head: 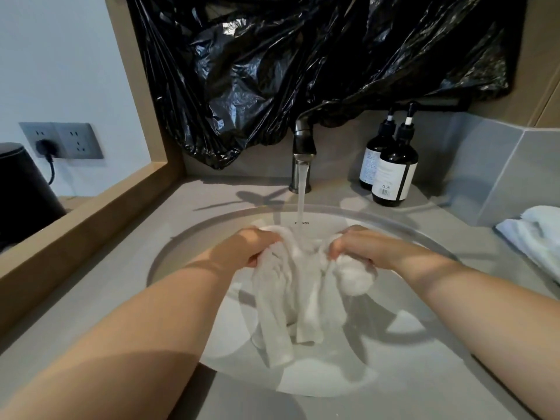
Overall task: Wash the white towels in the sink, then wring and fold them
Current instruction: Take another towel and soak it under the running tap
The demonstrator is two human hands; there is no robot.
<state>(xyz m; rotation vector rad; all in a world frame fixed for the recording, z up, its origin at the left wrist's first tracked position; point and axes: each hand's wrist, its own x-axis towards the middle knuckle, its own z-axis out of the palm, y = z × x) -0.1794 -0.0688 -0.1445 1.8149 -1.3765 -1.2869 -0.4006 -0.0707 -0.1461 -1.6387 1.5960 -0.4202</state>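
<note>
We gripped the towel [291,286] under the tap [303,147], left hand [254,247] and right hand [360,247] each clenching a fistful, so water [301,201] struck between them. Loose end hung below the tap, likely draining.

Premises: a washroom vanity area, domestic or guest-room type; which of the 2 cannot be told.

Evidence:
1. A round white basin [224,338] is set below a grey stone-look surface [121,283].
2. A brushed-metal tap [303,147] stands behind the basin, with water [301,195] running.
3. 2 dark pump bottles [394,174] with pale labels stand together beside the tap, at its right.
4. Folded white towels [536,237] lie on the surface at far right.
5. A grey tiled upstand [500,165] lines the back and right walls.
6. A timber frame [91,219] borders the left side; beyond it is a grey wall socket plate [63,140] with 1 black plug [47,146] inserted.
7. Black plastic sheeting [303,56] covers the wall above the tap.
</note>
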